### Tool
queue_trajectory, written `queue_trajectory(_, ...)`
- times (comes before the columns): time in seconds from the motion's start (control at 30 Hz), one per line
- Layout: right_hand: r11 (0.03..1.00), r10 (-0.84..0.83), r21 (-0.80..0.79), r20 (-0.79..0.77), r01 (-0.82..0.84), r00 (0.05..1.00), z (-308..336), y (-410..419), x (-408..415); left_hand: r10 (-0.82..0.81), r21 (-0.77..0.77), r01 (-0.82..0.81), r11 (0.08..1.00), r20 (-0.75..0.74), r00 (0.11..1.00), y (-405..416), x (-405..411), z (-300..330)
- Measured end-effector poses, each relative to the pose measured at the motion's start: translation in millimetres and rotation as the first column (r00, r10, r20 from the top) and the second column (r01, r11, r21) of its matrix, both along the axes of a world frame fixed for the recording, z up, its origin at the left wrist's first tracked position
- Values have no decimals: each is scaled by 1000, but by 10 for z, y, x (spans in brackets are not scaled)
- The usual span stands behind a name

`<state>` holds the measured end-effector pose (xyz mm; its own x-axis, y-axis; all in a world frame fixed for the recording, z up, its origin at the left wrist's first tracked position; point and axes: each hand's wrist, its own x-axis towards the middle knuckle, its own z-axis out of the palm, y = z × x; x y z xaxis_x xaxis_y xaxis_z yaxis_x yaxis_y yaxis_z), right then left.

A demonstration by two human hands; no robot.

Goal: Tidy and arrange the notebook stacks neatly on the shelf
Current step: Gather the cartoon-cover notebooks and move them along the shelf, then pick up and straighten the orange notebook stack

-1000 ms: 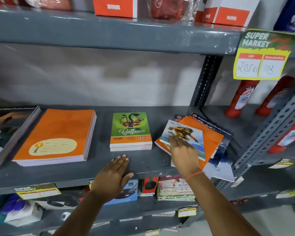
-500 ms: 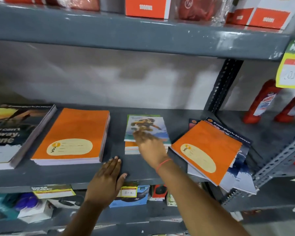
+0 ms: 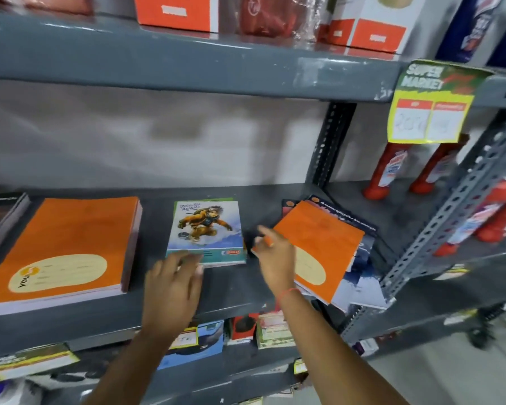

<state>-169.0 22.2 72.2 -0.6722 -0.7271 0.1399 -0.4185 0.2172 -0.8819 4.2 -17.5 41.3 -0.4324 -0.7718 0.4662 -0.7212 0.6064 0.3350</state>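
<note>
A small stack of notebooks (image 3: 206, 229) with a cartoon-figure cover on top lies in the middle of the grey shelf (image 3: 231, 290). My left hand (image 3: 173, 290) is open, its fingertips touching the stack's front edge. My right hand (image 3: 275, 255) is open and empty between that stack and a messy pile topped by an orange notebook (image 3: 322, 247), which hangs over the shelf's front edge. A neat stack of large orange notebooks (image 3: 67, 249) lies to the left.
A dark-covered stack (image 3: 0, 217) sits at the far left. Red bottles (image 3: 389, 168) stand on the right-hand shelf behind a perforated grey upright (image 3: 438, 229). A yellow price tag (image 3: 430, 109) hangs from the upper shelf. Small boxes (image 3: 243, 328) fill the shelf below.
My right hand carried the cartoon-cover notebook from the messy pile onto the green-cover stack, let go and moved back right. My left hand slid forward to the stack's front edge.
</note>
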Motion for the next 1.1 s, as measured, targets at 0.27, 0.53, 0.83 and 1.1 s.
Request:
queue_trajectory(0.27,862,-259,443,-30,245,965,-284,657,-918,-212,113,183,977,656,725,-217,-1478,333)
queue_trajectory(0.53,902,-424,272,407,336,809,-200,697,-1184,-214,374,0,928,533,818,-251,-1805,376)
queue_trajectory(0.83,929,-369,252,695,271,617,-90,797,-1406,-123,493,-36,869,285,950,-352,-1828,488)
queue_trajectory(1.1,967,-243,96,632,237,736,318,501,-1469,43,693,107,712,-195,980,-492,-1502,834)
